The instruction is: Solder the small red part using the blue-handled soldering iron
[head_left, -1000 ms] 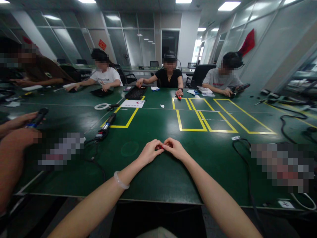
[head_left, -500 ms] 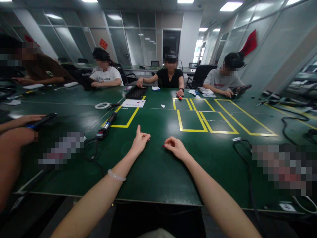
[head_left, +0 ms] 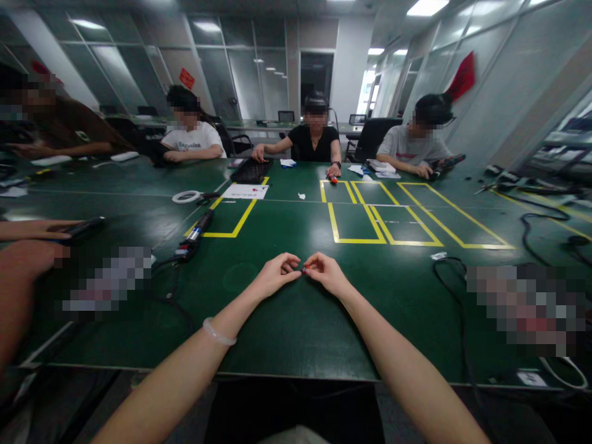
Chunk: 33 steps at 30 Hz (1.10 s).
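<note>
Over the near middle of the green table [head_left: 277, 333], my right hand [head_left: 327, 273] pinches a small dark-and-red piece [head_left: 304, 270] between thumb and fingertips. It is too small to name further. Close on its left is my left hand [head_left: 280, 274], with curved fingers and the thumb apart, its tip right by the piece. Whether that thumb touches the piece I cannot tell. A pale bangle [head_left: 219, 333] circles my left wrist.
Yellow tape outlines [head_left: 361, 240] mark the table ahead. Leftward lie a black cylindrical tool [head_left: 198, 228], a white tape roll [head_left: 186, 197], a paper sheet [head_left: 245, 192] and a black tray [head_left: 251, 171]. A black cable [head_left: 462, 320] runs at right. Several people sit around the table.
My left hand has moved right and turned inward, from a pointing finger to curved fingers beside the small piece. My right hand keeps its pinch in nearly the same place.
</note>
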Tool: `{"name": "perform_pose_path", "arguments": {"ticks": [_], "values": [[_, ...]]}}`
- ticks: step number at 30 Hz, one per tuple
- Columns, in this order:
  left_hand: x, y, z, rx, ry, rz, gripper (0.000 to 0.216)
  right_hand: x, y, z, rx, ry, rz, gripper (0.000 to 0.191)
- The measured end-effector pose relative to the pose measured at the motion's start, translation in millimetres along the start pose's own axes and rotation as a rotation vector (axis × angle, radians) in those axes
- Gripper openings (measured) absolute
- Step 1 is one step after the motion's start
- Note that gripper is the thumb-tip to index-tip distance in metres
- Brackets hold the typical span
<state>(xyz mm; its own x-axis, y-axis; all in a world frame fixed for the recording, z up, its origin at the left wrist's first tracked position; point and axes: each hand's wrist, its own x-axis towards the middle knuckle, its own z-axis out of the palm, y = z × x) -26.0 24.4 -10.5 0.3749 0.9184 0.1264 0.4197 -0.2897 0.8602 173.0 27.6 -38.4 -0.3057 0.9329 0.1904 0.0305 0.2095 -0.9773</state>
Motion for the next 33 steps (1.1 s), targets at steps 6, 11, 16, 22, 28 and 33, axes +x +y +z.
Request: {"name": "perform_pose_path", "arguments": {"ticks": [6, 11, 16, 22, 28, 33], "values": [[-6, 10, 5, -0.017, -0.038, 0.059, 0.022, 0, -1, 2, 0.056, -0.007, 0.026, 0.022], [-8, 16, 4, -0.009, -0.024, 0.084, 0.015, -1, -3, 1, 0.090, -0.068, 0.042, 0.021], [-9, 18, 3, 0.005, 0.013, 0.094, 0.014, -1, -3, 2, 0.080, -0.069, 0.027, 0.023], [-9, 15, 3, 0.014, 0.023, 0.100, 0.014, -1, -2, 1, 0.034, -0.045, -0.011, 0.023], [-10, 13, 2, 0.015, 0.006, 0.111, 0.017, -2, -8, 1, 0.056, -0.042, 0.006, 0.025], [-9, 10, 1, 0.003, 0.011, 0.096, 0.022, -2, -9, 2, 0.126, -0.061, 0.037, 0.030]]}}
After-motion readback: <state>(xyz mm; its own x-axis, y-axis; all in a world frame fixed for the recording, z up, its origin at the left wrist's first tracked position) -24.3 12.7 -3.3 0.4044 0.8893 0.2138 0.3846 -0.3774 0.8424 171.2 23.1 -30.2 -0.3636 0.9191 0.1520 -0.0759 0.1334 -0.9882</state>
